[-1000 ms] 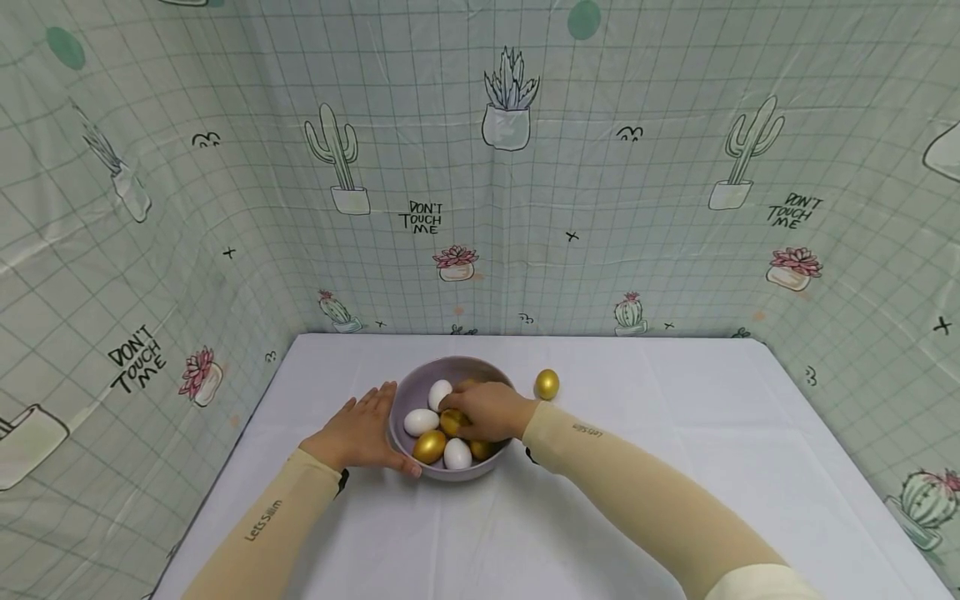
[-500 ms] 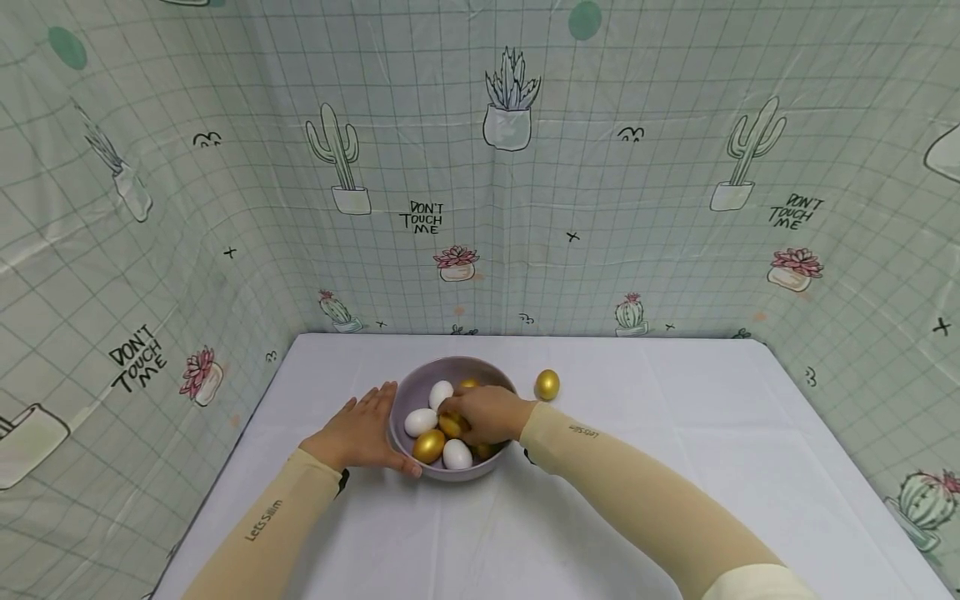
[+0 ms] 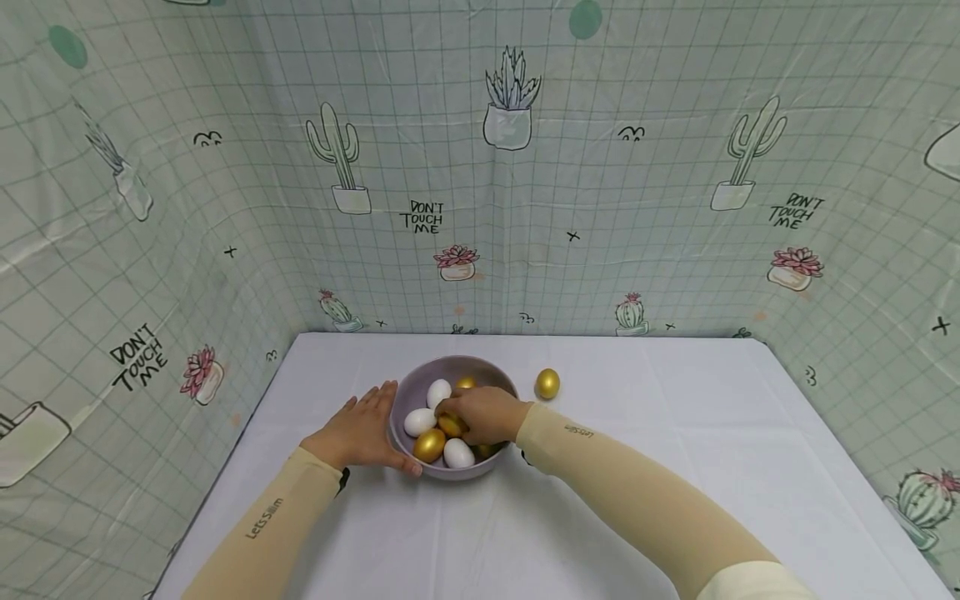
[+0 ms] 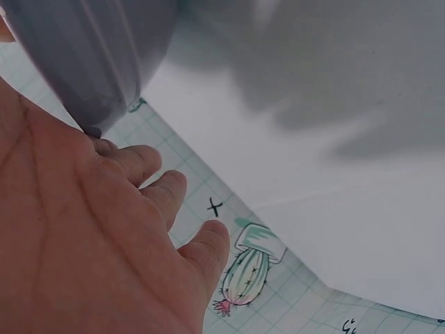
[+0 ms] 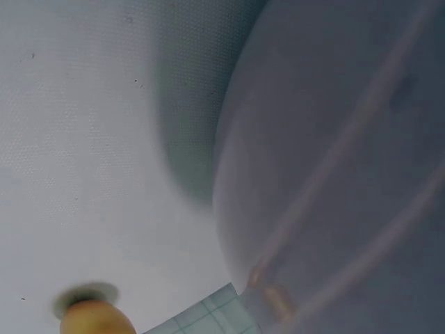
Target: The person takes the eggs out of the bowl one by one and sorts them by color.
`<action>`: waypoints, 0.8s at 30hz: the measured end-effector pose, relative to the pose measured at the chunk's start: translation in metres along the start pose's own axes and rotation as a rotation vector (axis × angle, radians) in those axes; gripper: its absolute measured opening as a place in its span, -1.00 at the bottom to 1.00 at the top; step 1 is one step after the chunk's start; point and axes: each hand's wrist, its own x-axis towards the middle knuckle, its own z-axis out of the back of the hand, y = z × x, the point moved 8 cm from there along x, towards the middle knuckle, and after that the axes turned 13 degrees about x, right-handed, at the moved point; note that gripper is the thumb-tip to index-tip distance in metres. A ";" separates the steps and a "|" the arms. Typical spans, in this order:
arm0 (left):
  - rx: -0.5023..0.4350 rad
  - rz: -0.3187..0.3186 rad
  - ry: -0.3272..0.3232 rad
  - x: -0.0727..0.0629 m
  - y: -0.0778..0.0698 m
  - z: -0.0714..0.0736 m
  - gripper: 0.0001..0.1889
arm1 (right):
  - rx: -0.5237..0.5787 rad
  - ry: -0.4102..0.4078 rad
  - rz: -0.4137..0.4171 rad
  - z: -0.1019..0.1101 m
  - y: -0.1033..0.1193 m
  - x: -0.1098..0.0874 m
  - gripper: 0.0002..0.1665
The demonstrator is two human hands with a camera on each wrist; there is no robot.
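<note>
A mauve bowl point(image 3: 408, 379) on the table holds several white and golden eggs, among them a white egg point(image 3: 421, 422) and a golden egg point(image 3: 430, 446). My right hand point(image 3: 487, 414) reaches in over the right rim and grips a golden egg point(image 3: 451, 425) near the middle; the hand partly covers it and others. My left hand point(image 3: 365, 429) rests against the bowl's left side, fingers extended and thumb along the front. In the left wrist view its palm point(image 4: 90, 229) lies beside the bowl wall point(image 4: 115, 56). The right wrist view shows mostly bowl wall point(image 5: 334, 167).
A lone golden egg point(image 3: 547, 383) lies on the white table point(image 3: 675, 450), just right of the bowl; the right wrist view catches that egg point(image 5: 97, 319) too. A grid-patterned curtain point(image 3: 570, 183) with cactus drawings encloses the table at the back and both sides.
My right hand has shifted slightly left inside the bowl, uncovering more of a golden egg at the back. The gripped egg has tilted a little. My left hand stays on the bowl's side.
</note>
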 end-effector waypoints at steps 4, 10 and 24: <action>-0.002 0.002 -0.003 0.001 0.001 -0.001 0.53 | 0.000 -0.003 -0.009 0.001 0.000 0.000 -0.41; -0.008 -0.004 -0.011 0.002 0.002 -0.002 0.53 | 0.002 -0.004 -0.007 0.001 0.001 -0.001 -0.41; -0.020 -0.009 -0.005 0.000 0.000 0.000 0.52 | -0.028 -0.024 0.039 0.002 -0.001 0.000 -0.42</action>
